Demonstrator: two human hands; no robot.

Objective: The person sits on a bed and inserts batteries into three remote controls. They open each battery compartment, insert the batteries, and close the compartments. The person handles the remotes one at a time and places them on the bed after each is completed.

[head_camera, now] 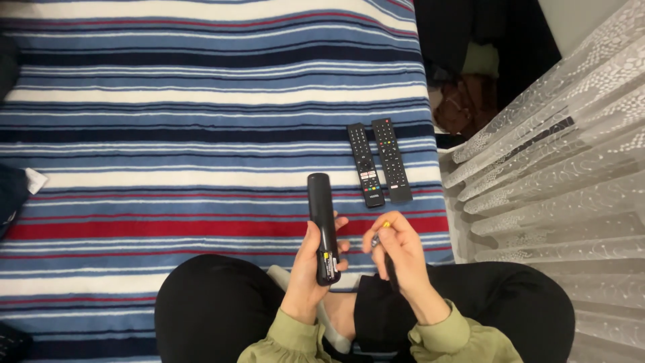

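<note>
My left hand (310,267) is wrapped around a black remote (322,228), held back-side up, its near end open at the battery bay, far end pointing away over the striped blanket (168,134). My right hand (398,254) sits just right of it, fingers curled shut on a small battery (380,232) with a yellow tip, plus a thin black piece (390,265) along the palm; I cannot tell what that is. Two more remotes (377,163) lie side by side on the blanket, farther out, slightly right. Lace curtain (557,175) hangs at right.
</note>
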